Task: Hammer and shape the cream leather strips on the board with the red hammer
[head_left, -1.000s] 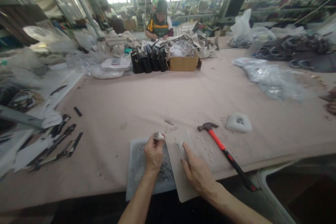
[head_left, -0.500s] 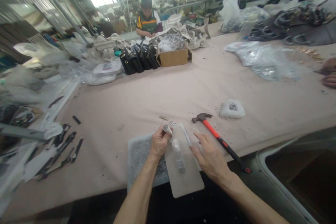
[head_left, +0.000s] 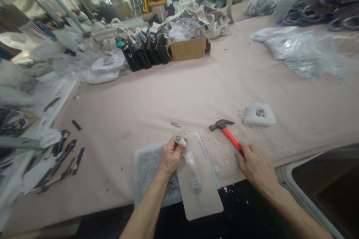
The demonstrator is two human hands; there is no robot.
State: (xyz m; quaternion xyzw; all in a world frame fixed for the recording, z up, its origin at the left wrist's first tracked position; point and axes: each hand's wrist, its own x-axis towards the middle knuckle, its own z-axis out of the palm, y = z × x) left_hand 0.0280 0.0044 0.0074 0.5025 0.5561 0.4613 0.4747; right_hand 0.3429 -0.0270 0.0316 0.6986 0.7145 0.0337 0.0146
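Lower centre of frame: find white-ended rod (head_left: 180, 140) pinched in left hand (head_left: 169, 157) with fingers closed, at upper left edge of beige panel (head_left: 206, 185). Lower right of frame: find right hand (head_left: 255, 162) with fingers curled over handle of hammer (head_left: 232, 137); cannot tell how fully closed underneath. Judge step as taking up hammer; for next move, judge firm handle grip and steady rod necessary

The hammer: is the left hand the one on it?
No, the right hand is on the hammer, while the left hand holds a pale cylinder.
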